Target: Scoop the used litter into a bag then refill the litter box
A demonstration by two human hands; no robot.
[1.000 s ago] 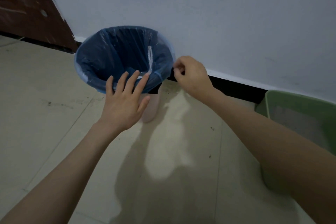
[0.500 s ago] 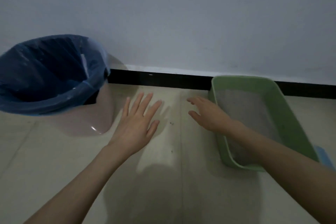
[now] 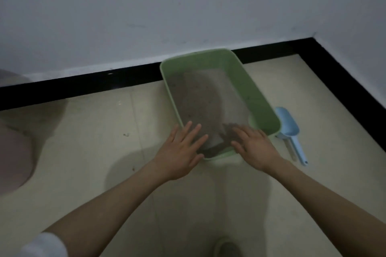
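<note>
From the head camera, the green litter box (image 3: 259, 92) sits on the tiled floor (image 3: 87, 152) with its far end against the black baseboard (image 3: 83, 83). Grey litter (image 3: 200, 98) lies inside it. The left hand (image 3: 181, 152) hovers flat over the box's near left corner, fingers straight and spread, holding nothing. The right hand (image 3: 253, 148) is over the near rim, fingers extended, also empty. A blue scoop (image 3: 289, 125) lies on the floor just right of the box.
</note>
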